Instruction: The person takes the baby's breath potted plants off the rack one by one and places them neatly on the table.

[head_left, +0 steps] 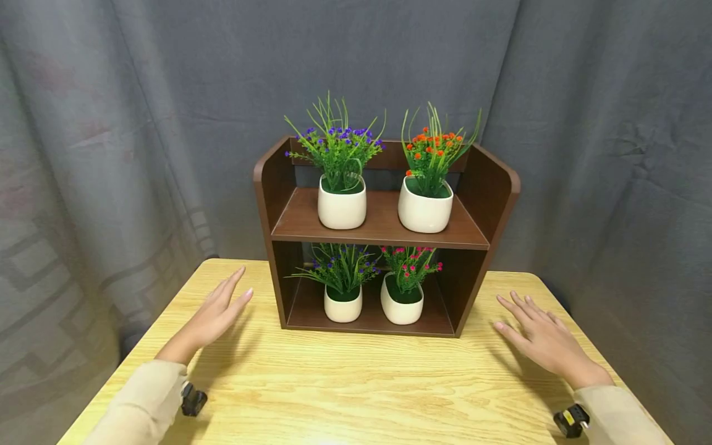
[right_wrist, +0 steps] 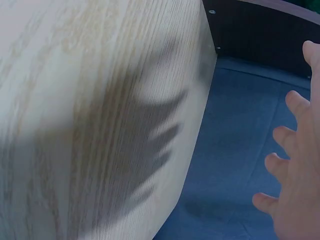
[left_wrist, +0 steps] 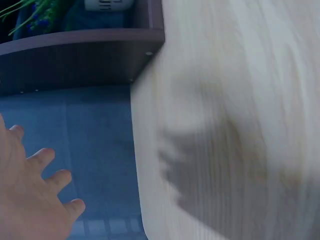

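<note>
Both hands hover over the wooden table, one on each side of a dark brown two-tier shelf (head_left: 384, 242). My left hand (head_left: 214, 315) is left of the shelf with its fingers extended and nothing in it. To the right, my right hand (head_left: 542, 337) is spread and holds nothing. On the upper tier are a white pot with purple flowers (head_left: 342, 207) and a white pot with orange flowers (head_left: 425, 210). The lower tier has a white pot with dark purple flowers (head_left: 343, 308) and a slightly tilted white pot with pink flowers (head_left: 402, 309).
The light wood table (head_left: 334, 389) has rounded far corners, and the shelf stands near its back edge. Grey curtains (head_left: 222, 93) hang behind and on both sides. A small black device (head_left: 193, 400) is worn at the left wrist, another (head_left: 571, 421) at the right.
</note>
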### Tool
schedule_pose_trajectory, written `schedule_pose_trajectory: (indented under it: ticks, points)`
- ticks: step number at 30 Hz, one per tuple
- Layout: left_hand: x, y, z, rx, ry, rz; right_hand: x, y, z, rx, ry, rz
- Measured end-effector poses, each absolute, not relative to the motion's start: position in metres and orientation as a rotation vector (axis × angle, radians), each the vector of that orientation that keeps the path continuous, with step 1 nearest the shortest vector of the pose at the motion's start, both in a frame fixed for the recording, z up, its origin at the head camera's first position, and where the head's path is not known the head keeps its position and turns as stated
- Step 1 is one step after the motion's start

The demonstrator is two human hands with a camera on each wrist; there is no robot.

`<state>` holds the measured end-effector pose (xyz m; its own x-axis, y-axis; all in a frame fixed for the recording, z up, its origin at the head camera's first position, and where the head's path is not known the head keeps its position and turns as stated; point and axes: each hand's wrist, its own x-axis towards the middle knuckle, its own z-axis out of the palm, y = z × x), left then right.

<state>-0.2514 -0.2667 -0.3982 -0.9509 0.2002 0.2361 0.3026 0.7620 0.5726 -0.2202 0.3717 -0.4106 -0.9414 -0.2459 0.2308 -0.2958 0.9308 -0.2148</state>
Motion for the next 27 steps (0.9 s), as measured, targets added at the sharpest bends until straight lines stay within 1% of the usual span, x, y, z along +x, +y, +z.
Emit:
schedule_pose_trajectory:
  ticks: [7,19,27]
  points:
    - [-0.257,-0.258,-0.389,-0.416,-2.713,-1.174,-0.218,0.371,-0.41,0.415,-2.905,0.443]
    - [-0.268,-0.236,-0.361,-0.341,-2.548,-1.317,-0.215,0.364,-0.404,0.452,-2.87,0.441]
    - [-0.274,-0.223,-0.344,-0.344,-2.417,-1.482,-0.213,0.359,-0.399,0.483,-2.842,0.453]
